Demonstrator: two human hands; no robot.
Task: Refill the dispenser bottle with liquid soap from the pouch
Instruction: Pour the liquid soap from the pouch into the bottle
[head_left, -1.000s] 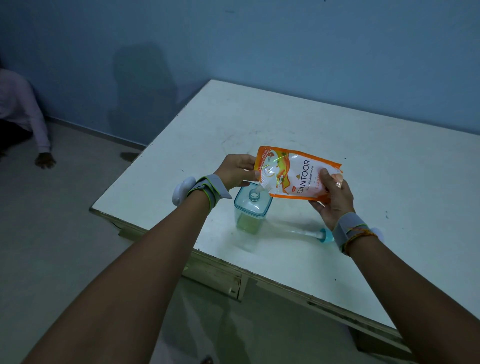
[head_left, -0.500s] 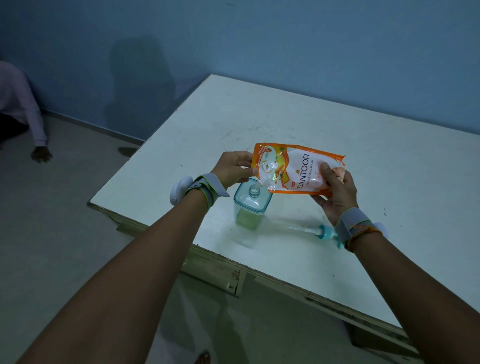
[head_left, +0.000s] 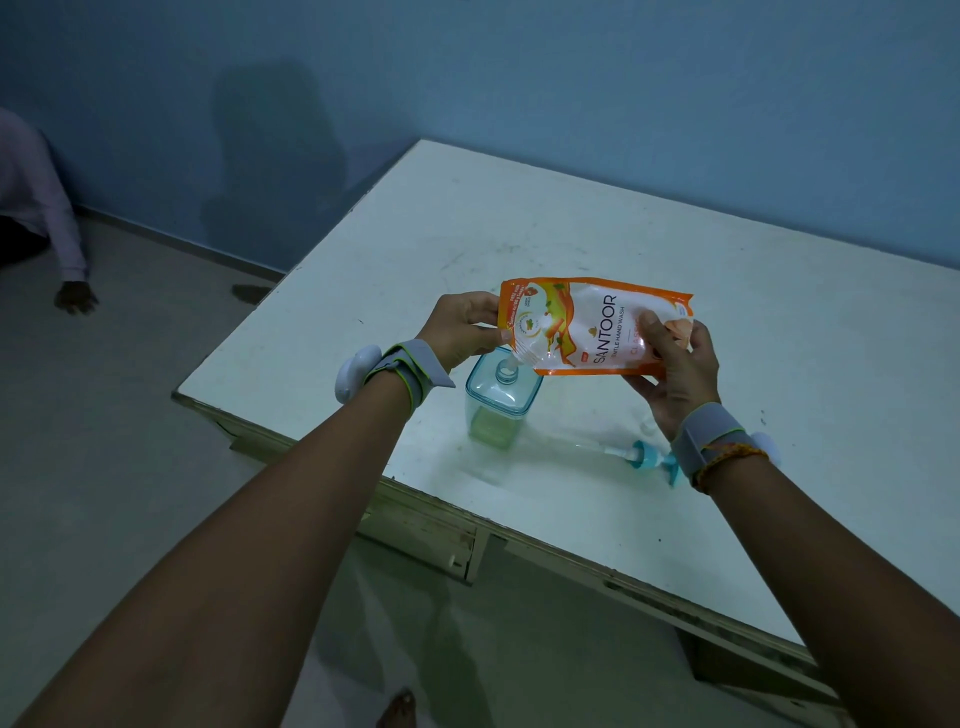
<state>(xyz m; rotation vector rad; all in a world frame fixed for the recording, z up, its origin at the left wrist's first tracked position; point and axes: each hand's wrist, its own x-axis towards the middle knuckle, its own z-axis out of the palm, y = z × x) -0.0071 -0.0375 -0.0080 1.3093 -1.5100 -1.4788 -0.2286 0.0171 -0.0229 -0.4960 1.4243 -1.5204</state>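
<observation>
Head view. Both hands hold the orange soap pouch (head_left: 597, 326) on its side above the tabletop (head_left: 571, 218). Left hand (head_left: 465, 328): grip closed on the pouch's spout end, fingers curled around its edge. Right hand (head_left: 675, 369): grip closed on the opposite end, thumb pressed on the printed face, fingers underneath.

Pouch tilted, spout corner lowest, sitting at the open neck of the dispenser bottle (head_left: 498, 402); cannot tell whether the corner touches the neck. A pale stream or nozzle shows right at the neck; cannot tell which.

Dispenser bottle: clear, square, teal-tinted, upright on the tabletop directly below the left grip. Yellow-green liquid fills its lower part.

Pump head (head_left: 641, 457): teal, with white tube, lying on the tabletop below the right grip, just beside the right wrist, apart from the bottle.

Grey wristbands on both wrists; a braided orange thread also on the right
</observation>
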